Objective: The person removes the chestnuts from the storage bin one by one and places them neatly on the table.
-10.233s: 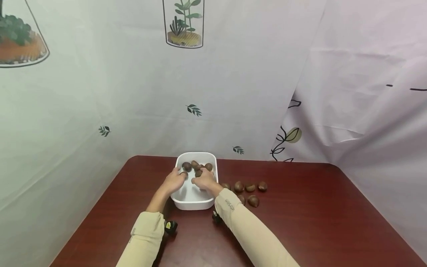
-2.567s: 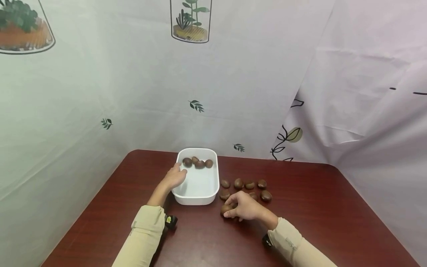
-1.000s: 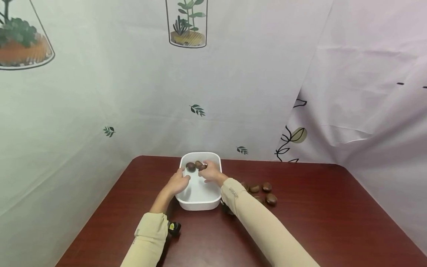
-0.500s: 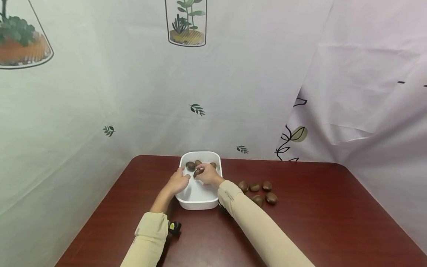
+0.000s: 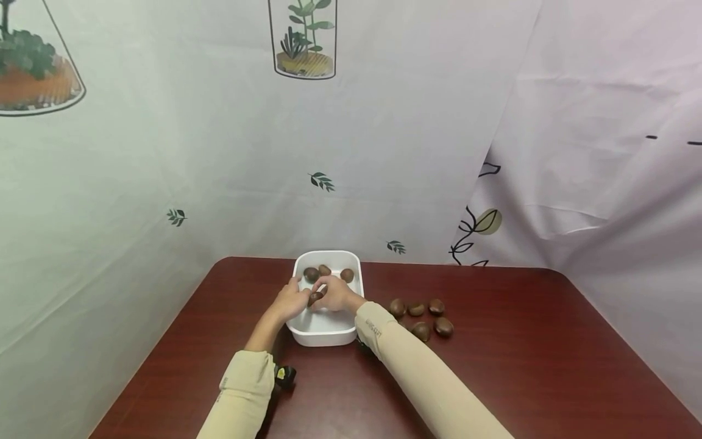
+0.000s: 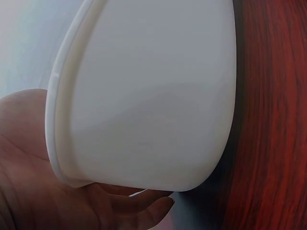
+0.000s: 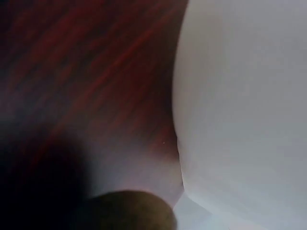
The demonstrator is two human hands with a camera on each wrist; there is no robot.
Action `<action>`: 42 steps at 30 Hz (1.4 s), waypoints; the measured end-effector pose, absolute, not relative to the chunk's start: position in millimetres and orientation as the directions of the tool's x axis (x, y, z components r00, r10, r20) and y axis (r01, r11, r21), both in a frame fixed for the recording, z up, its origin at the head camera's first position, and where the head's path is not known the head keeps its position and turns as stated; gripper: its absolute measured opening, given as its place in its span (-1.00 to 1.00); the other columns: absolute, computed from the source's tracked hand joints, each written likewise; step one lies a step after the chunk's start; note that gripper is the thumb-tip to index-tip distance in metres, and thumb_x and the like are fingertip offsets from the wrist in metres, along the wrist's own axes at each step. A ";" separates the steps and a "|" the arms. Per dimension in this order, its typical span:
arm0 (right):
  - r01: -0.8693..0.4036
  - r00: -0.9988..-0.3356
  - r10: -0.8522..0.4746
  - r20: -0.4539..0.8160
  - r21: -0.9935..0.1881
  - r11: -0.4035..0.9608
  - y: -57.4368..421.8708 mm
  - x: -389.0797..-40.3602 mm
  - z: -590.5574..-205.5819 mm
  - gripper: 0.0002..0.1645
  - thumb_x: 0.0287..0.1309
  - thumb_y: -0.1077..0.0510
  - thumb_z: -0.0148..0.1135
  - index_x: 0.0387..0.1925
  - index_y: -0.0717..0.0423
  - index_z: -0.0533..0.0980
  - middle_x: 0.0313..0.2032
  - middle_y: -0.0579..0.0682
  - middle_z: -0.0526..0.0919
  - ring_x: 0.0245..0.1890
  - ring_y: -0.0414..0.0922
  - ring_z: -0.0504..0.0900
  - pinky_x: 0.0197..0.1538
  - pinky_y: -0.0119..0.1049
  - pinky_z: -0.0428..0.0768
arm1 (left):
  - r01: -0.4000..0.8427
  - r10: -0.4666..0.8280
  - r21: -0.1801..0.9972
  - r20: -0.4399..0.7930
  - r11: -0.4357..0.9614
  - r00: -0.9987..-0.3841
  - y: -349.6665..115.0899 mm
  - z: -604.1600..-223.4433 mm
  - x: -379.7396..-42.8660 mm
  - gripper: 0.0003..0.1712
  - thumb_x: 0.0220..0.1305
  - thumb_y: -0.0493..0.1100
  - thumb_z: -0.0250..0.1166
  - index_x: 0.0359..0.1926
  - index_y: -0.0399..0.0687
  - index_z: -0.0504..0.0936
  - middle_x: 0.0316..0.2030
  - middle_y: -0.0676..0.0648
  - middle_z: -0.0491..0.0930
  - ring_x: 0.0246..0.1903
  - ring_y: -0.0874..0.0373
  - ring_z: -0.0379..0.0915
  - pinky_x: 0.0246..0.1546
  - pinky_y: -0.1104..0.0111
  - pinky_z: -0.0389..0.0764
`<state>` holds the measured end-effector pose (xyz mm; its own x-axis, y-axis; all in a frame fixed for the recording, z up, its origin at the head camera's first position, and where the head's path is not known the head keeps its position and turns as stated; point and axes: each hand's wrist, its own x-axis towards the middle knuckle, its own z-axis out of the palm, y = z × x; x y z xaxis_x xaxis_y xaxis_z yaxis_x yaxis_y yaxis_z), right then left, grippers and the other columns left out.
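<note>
A white rectangular bin [image 5: 323, 338] stands on the table, with three brown chestnuts [image 5: 311, 274] lying along its far end. My left hand [image 5: 290, 300] grips the bin's left rim, thumb over the inside. In the left wrist view, fingers [image 6: 139, 211] curl round the outer wall of the bin [image 6: 148, 96]. My right hand [image 5: 336, 294] reaches over the right side into the bin and pinches a chestnut [image 5: 315, 297] between thumb and fingers, close to my left thumb. The right wrist view shows only the bin's outer wall [image 7: 244, 105] and the tabletop.
Several more chestnuts [image 5: 420, 331] lie in a loose group on the red-brown table [image 5: 510, 366], right of the bin; my right sleeve partly covers them. A blurred brown rounded thing [image 7: 134, 211] shows low in the right wrist view. A white printed cloth [image 5: 406, 152] hangs behind the table.
My right hand has left the chestnuts on the table, entered the bin and taken a chestnut from the far end, bringing it nearer and leftward. My left hand stays on the rim.
</note>
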<state>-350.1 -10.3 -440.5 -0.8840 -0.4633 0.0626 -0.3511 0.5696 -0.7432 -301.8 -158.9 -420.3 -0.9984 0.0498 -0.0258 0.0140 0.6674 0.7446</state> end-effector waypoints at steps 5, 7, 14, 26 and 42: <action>-0.383 -0.859 -0.509 0.063 -0.739 0.554 -10.7 -347.3 -441.5 -0.62 -0.20 0.25 0.61 -0.28 0.11 0.61 -0.52 -0.13 0.59 -0.51 -0.31 0.50 -0.38 -0.49 0.47 | 0.011 0.059 0.754 -0.037 0.656 -0.998 -158.9 -422.6 -301.1 -0.26 0.39 -0.14 -0.10 0.44 -0.53 0.00 0.36 -0.57 0.13 0.39 -0.38 0.05 0.35 -0.14 0.15; -0.378 -0.853 -0.519 0.055 -0.750 0.543 -10.7 -346.4 -441.6 -0.61 -0.21 0.26 0.61 -0.28 0.12 0.60 -0.55 -0.13 0.57 -0.53 -0.30 0.50 -0.41 -0.49 0.49 | 0.011 0.062 0.758 -0.038 0.652 -0.997 -158.8 -423.9 -301.4 -0.26 0.40 -0.14 -0.10 0.44 -0.52 0.00 0.37 -0.57 0.12 0.39 -0.38 0.04 0.35 -0.14 0.14; -0.242 -0.868 -0.497 -0.006 -0.868 0.434 -9.4 -341.5 -440.7 -0.63 -0.18 0.38 0.54 -0.27 0.22 0.58 -0.54 -0.06 0.57 -0.59 -0.23 0.53 -0.51 -0.37 0.60 | 0.025 0.072 0.757 -0.029 0.653 -0.997 -155.8 -424.6 -300.4 -0.27 0.40 -0.14 -0.11 0.44 -0.53 0.01 0.35 -0.58 0.13 0.38 -0.40 0.06 0.33 -0.15 0.17; -0.301 -0.834 -0.550 0.041 -0.869 0.392 21.3 -322.4 -411.4 -0.64 -0.12 0.37 0.52 -0.20 0.31 0.63 -0.36 0.06 0.72 -0.48 -0.21 0.62 -0.41 -0.25 0.68 | 0.023 0.051 0.751 -0.014 0.660 -0.999 -153.8 -423.4 -300.4 -0.30 0.37 -0.16 -0.08 0.40 -0.53 0.09 0.30 -0.58 0.24 0.33 -0.39 0.16 0.30 -0.13 0.24; -0.363 -0.804 -0.589 0.080 -0.851 0.380 96.6 -275.0 -394.4 -0.69 0.04 0.21 0.50 -0.17 0.24 0.64 -0.32 -0.01 0.72 -0.43 -0.18 0.62 -0.45 -0.21 0.66 | 0.002 0.037 0.750 -0.030 0.662 -0.999 -160.0 -420.3 -300.1 -0.29 0.38 -0.15 -0.12 0.42 -0.51 0.06 0.34 -0.56 0.18 0.36 -0.38 0.11 0.33 -0.12 0.21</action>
<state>-275.0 96.6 -394.4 -0.8042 -0.5888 0.0804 -0.3630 0.3795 -0.8510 -300.1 -160.0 -420.3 -0.9988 0.0375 -0.0300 0.0023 0.6620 0.7495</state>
